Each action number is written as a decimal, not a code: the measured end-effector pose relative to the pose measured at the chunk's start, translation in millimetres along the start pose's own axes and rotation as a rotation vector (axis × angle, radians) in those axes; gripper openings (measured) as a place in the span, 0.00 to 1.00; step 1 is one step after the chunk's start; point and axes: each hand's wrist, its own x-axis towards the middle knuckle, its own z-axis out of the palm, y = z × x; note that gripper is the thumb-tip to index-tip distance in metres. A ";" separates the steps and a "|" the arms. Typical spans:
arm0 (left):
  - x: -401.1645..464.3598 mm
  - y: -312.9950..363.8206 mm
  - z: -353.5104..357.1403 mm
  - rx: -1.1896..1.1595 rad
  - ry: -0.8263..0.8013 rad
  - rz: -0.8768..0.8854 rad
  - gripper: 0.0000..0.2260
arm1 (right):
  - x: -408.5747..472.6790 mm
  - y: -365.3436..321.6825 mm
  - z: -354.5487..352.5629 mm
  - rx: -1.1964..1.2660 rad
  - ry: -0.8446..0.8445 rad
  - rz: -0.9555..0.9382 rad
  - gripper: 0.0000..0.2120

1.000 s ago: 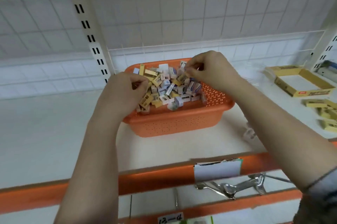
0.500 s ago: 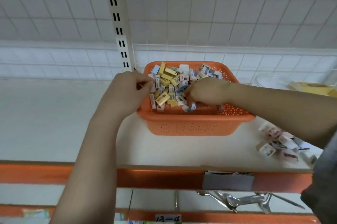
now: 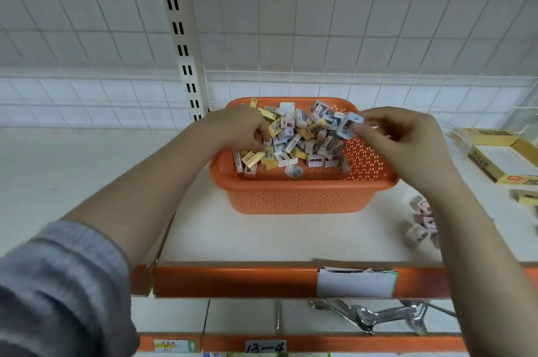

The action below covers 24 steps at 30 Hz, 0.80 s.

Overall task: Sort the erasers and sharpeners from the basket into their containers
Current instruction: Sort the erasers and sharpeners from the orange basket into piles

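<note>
An orange perforated basket [image 3: 302,196] stands on the white shelf, heaped with small yellow erasers and pale boxed sharpeners [image 3: 300,138]. My left hand [image 3: 235,129] reaches into the basket's left side with its fingers curled among the yellow pieces; what it grips is hidden. Above the basket's right rim, my right hand [image 3: 398,138] pinches a small pale blue sharpener [image 3: 348,125] between thumb and fingertips.
A yellow open cardboard box [image 3: 503,153] lies at the right edge, with loose yellow erasers [image 3: 527,199] near it. A small pile of pale sharpeners [image 3: 420,222] lies on the shelf right of the basket. A slotted upright [image 3: 180,33] rises behind. The orange shelf edge [image 3: 233,281] runs in front.
My right hand has lifted out of the basket's middle to the right, now pinching a pale blue sharpener. My left hand stays in the basket's left side. The camera has tilted.
</note>
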 end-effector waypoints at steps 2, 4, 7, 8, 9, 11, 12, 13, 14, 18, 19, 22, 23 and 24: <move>8.9 -2.7 2.3 0.089 -0.085 0.007 0.18 | -16.7 -1.3 1.1 0.131 0.131 0.069 0.05; 13.7 -4.2 4.1 0.147 -0.144 0.008 0.21 | -28.5 -3.8 5.0 0.205 0.205 0.116 0.05; 17.2 -3.5 5.8 0.204 -0.154 0.027 0.22 | -38.1 -7.5 11.2 0.240 0.219 0.164 0.04; 18.1 -2.8 6.5 0.217 -0.151 0.033 0.22 | -39.1 -8.3 12.3 0.239 0.216 0.167 0.04; 18.7 -2.3 7.1 0.222 -0.148 0.035 0.22 | -39.5 -9.0 12.9 0.233 0.215 0.165 0.04; 19.6 -2.9 7.3 0.216 -0.141 0.041 0.20 | -39.8 -9.8 14.1 0.231 0.218 0.160 0.04; 20.1 -4.2 6.7 0.206 -0.127 0.044 0.19 | -40.0 -10.8 14.8 0.234 0.223 0.159 0.04; 20.0 -5.7 5.2 0.190 -0.101 0.046 0.17 | -40.5 -11.6 15.4 0.235 0.232 0.159 0.04; 19.1 -6.6 2.9 0.162 -0.068 0.041 0.16 | -41.2 -12.4 16.0 0.232 0.240 0.158 0.04; 7.0 2.6 -12.5 -0.074 0.137 0.017 0.14 | -47.0 -11.2 14.5 0.223 0.288 0.147 0.04; 2.2 8.8 -15.9 -0.134 0.201 0.027 0.13 | -49.1 -10.4 12.5 0.217 0.314 0.141 0.04; -13.2 32.9 -19.6 -0.280 0.372 0.072 0.11 | -55.6 -6.7 0.9 0.195 0.408 0.137 0.07; -17.9 42.1 -18.7 -0.330 0.416 0.084 0.10 | -58.4 -4.9 -5.3 0.190 0.426 0.144 0.07; -21.4 51.3 -16.6 -0.378 0.453 0.092 0.10 | -61.0 -3.4 -11.7 0.191 0.438 0.152 0.07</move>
